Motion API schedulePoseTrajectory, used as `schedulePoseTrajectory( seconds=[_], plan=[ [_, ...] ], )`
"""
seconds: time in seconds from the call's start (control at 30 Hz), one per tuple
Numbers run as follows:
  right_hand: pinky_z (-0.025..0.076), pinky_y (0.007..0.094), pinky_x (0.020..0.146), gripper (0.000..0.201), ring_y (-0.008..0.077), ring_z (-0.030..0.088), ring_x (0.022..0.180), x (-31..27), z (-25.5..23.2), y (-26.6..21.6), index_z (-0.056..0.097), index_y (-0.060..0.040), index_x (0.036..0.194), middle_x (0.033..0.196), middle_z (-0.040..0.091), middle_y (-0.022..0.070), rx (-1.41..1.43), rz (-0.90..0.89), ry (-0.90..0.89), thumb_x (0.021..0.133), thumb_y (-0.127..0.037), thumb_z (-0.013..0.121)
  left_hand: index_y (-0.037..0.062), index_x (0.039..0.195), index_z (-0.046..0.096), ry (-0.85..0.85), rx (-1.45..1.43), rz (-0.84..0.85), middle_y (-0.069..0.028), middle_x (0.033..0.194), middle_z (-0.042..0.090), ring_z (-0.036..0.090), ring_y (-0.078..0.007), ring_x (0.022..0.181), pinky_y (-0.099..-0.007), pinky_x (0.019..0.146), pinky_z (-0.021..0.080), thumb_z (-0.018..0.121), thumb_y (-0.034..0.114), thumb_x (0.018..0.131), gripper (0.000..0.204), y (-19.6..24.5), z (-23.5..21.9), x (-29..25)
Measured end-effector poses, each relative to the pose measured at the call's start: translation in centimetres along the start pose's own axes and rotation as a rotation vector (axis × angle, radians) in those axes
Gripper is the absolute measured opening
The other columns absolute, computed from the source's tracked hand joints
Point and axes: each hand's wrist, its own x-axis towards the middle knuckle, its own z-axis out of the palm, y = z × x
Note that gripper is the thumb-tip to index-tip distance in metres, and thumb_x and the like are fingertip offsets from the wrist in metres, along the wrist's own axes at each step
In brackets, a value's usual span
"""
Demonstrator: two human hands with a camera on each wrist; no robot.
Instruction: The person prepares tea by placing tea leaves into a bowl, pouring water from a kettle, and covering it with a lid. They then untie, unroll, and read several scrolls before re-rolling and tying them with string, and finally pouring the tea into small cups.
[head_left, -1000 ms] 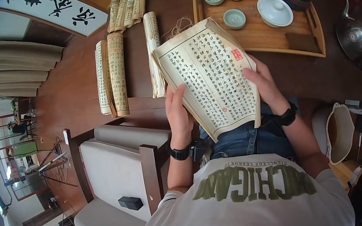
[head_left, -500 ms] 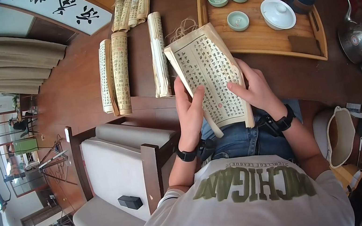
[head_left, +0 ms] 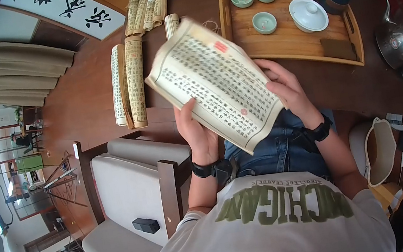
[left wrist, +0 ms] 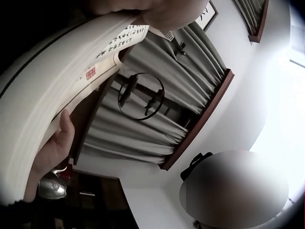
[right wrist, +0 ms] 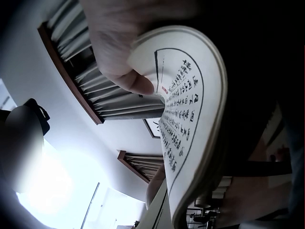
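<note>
The thread-bound book is lifted clear of the tabletop and held over the person's lap, near its front edge, open to a printed page. The left hand grips its lower edge with the thumb on the page; the right hand curls round its right side. Handling looks midway. On the wooden tray at the far right corner, three green cups look empty; the white lidded bowl is covered.

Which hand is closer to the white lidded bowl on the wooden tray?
Right. The right hand grips the book's edge just below the lidded bowl; the left hand holds the book's opposite side, farther away.
</note>
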Motion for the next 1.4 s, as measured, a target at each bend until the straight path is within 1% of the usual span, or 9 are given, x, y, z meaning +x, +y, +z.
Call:
schedulePoseTrajectory(
  seconds=[0.17, 0.37, 0.53, 0.6, 0.8, 0.93, 1.07, 1.17, 1.4],
  plan=[
    [0.057, 0.0287, 0.084, 0.060, 0.0174, 0.067, 0.111, -0.2, 0.0, -0.1, 0.041, 0.0002, 0.155, 0.137, 0.062, 0.0123, 0.016, -0.018, -0.046, 0.107, -0.035, 0.049, -0.0054, 0.149, 0.036, -0.010, -0.158, 0.147, -0.0243, 0.143, 0.052, 0.058, -0.0367, 0.129, -0.0485, 0.110, 0.052, 0.050, 0.000, 0.097, 0.054, 0.1, 0.3, 0.3],
    [0.050, 0.0387, 0.108, 0.073, 0.0252, 0.057, 0.136, -1.6, 0.4, 1.3, 0.031, 0.0001, 0.159, 0.154, 0.051, 0.0180, 0.525, 0.288, -0.086, 0.107, -0.047, 0.047, -0.0077, 0.149, 0.034, -0.075, -0.254, 0.233, -0.0239, 0.145, 0.051, 0.056, -0.0353, 0.132, -0.0497, 0.115, 0.048, 0.050, -0.007, 0.096, 0.056, 0.8, 2.2, -0.7],
    [0.050, 0.0403, 0.108, 0.062, 0.0263, 0.061, 0.129, -1.2, 1.2, -1.7, 0.039, 0.0005, 0.155, 0.145, 0.058, 0.0161, 0.777, 0.153, 0.147, 0.111, -0.043, 0.041, -0.0027, 0.153, 0.033, -0.250, -0.180, 0.195, -0.0216, 0.148, 0.048, 0.049, -0.0370, 0.138, -0.0546, 0.119, 0.041, 0.059, -0.002, 0.092, 0.066, 0.6, 1.2, -2.9],
    [0.045, 0.0390, 0.113, 0.052, 0.0271, 0.058, 0.132, -1.0, 0.3, -2.2, 0.042, 0.0043, 0.152, 0.145, 0.058, 0.0164, 0.674, 0.052, 0.145, 0.111, -0.027, 0.043, 0.0030, 0.156, 0.032, -0.435, -0.240, 0.148, -0.0193, 0.150, 0.047, 0.046, -0.0375, 0.142, -0.0572, 0.119, 0.038, 0.064, 0.001, 0.091, 0.072, -0.1, -0.7, -3.6],
    [0.050, 0.0377, 0.109, 0.044, 0.0255, 0.062, 0.127, -1.7, -1.0, -5.9, 0.047, 0.0041, 0.148, 0.144, 0.059, 0.0165, 0.449, -0.029, 0.205, 0.106, -0.009, 0.045, 0.0085, 0.161, 0.029, -0.784, -0.475, 0.020, -0.0195, 0.162, 0.037, 0.037, -0.0387, 0.148, -0.0638, 0.121, 0.031, 0.085, 0.069, 0.069, 0.124, -1.0, -5.3, -1.5],
    [0.054, 0.0369, 0.102, 0.036, 0.0251, 0.066, 0.119, -1.9, -1.3, -7.5, 0.056, 0.0043, 0.137, 0.134, 0.064, 0.0153, 0.270, -0.059, 0.281, 0.103, -0.005, 0.046, 0.0018, 0.159, 0.032, -0.798, -0.530, -0.036, -0.0208, 0.162, 0.038, 0.039, -0.0371, 0.148, -0.0578, 0.123, 0.032, 0.082, 0.081, 0.062, 0.135, -1.5, -8.4, 0.5],
    [0.052, 0.0348, 0.102, 0.036, 0.0220, 0.065, 0.117, -2.8, -1.9, -8.0, 0.057, 0.0045, 0.135, 0.128, 0.065, 0.0151, 0.059, -0.063, 0.365, 0.102, -0.004, 0.048, -0.0013, 0.160, 0.027, -0.569, 0.210, -0.018, -0.0225, 0.160, 0.040, 0.038, -0.0341, 0.149, -0.0497, 0.123, 0.032, 0.089, 0.067, 0.065, 0.132, 3.0, -8.8, -0.1],
    [0.051, 0.0342, 0.102, 0.034, 0.0204, 0.064, 0.117, -3.3, -1.4, -8.6, 0.059, 0.0046, 0.132, 0.126, 0.066, 0.0141, -0.004, -0.093, 0.339, 0.101, -0.003, 0.048, 0.0005, 0.161, 0.022, -0.658, 0.558, 0.255, -0.0240, 0.155, 0.044, 0.041, -0.0356, 0.147, -0.0499, 0.121, 0.034, 0.095, 0.035, 0.070, 0.122, 4.8, -5.1, 0.3],
    [0.053, 0.0305, 0.094, 0.029, 0.0163, 0.068, 0.107, -4.1, 0.1, -8.7, 0.062, 0.0056, 0.127, 0.118, 0.070, 0.0114, -0.023, -0.099, 0.375, 0.100, -0.002, 0.054, 0.0042, 0.155, 0.036, -0.338, 1.188, 1.127, -0.0235, 0.147, 0.048, 0.048, -0.0435, 0.138, -0.0543, 0.116, 0.038, 0.088, 0.016, 0.069, 0.101, 5.1, -2.5, -1.3]
  ],
)
